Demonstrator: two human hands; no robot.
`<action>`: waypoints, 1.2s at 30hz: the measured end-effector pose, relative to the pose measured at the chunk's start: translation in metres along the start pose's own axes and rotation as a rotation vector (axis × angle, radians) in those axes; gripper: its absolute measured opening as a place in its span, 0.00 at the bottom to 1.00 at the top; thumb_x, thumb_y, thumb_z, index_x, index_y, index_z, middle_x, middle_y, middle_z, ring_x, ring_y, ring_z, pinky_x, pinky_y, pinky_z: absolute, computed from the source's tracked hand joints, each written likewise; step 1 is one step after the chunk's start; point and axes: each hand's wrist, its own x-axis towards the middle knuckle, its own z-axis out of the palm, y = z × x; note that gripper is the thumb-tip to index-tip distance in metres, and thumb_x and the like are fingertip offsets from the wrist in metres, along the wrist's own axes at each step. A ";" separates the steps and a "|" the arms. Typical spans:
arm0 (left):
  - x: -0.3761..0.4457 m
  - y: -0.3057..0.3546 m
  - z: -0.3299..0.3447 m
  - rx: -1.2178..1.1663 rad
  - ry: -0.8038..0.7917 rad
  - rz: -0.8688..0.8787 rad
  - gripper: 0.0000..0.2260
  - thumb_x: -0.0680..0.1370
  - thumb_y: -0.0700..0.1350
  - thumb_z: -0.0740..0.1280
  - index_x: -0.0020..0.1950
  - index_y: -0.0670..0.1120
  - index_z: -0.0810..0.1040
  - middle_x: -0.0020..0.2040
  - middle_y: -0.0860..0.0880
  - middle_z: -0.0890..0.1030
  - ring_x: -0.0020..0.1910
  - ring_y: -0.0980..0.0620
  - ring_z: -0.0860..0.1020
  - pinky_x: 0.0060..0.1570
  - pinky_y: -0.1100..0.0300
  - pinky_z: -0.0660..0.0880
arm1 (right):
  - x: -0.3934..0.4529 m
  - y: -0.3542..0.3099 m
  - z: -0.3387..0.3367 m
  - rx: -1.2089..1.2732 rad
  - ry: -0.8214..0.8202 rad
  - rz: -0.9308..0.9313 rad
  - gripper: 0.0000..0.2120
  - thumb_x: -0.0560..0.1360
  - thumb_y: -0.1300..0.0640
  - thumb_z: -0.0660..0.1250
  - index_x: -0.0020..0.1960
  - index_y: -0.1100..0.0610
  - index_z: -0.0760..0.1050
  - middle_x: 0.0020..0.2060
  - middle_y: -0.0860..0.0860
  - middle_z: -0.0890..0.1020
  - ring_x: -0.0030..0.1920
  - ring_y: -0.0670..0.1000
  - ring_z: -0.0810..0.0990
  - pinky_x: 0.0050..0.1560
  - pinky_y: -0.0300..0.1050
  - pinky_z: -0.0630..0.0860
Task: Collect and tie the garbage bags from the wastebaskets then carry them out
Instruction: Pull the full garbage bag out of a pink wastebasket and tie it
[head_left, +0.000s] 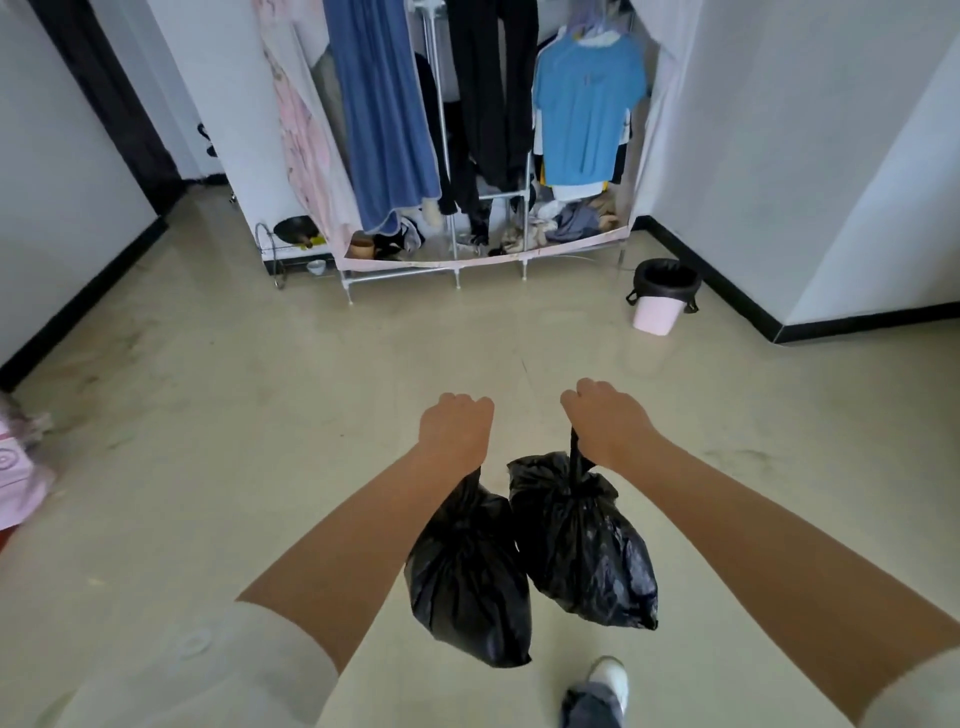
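Left hand: the left hand (456, 427) is a closed fist, knuckles up, gripping the gathered neck of the left garbage bag (467, 577), which hangs below it clear of the floor (260, 415).
Right hand: the right hand (605, 422) is likewise fisted around the twisted black neck of the right garbage bag (584, 551); the bag hangs beneath it, tied at the top.
Bags: both black and full, side by side, touching or nearly so, well in front of the wardrobe (467, 156).
Wastebasket: a pink wastebasket (655, 314) lined with a black bag stands on the floor just to the right of the wardrobe's lower right corner, near the wall.
Wardrobe: open-fronted, with hanging clothes, among them a blue T-shirt (587, 119).
Foot: one shoe (610, 675) shows below the right bag.
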 end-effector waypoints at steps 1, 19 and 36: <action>0.033 0.004 -0.003 -0.002 -0.001 -0.001 0.11 0.79 0.34 0.54 0.61 0.39 0.69 0.40 0.46 0.69 0.52 0.46 0.69 0.47 0.57 0.67 | 0.026 0.020 0.001 0.005 0.006 0.000 0.15 0.74 0.70 0.55 0.59 0.62 0.68 0.58 0.59 0.71 0.57 0.57 0.72 0.45 0.44 0.65; 0.577 0.061 -0.077 -0.030 -0.016 0.002 0.09 0.80 0.36 0.56 0.58 0.39 0.70 0.52 0.41 0.75 0.58 0.43 0.72 0.44 0.57 0.66 | 0.465 0.354 -0.001 0.135 -0.104 0.078 0.11 0.75 0.70 0.56 0.36 0.60 0.64 0.37 0.52 0.66 0.44 0.53 0.66 0.37 0.42 0.64; 1.034 0.097 -0.080 -0.106 -0.165 -0.025 0.10 0.81 0.41 0.55 0.60 0.39 0.69 0.59 0.40 0.74 0.60 0.42 0.71 0.54 0.52 0.71 | 0.840 0.616 0.055 0.229 -0.137 -0.008 0.10 0.77 0.67 0.55 0.54 0.65 0.73 0.54 0.60 0.74 0.54 0.59 0.75 0.48 0.48 0.70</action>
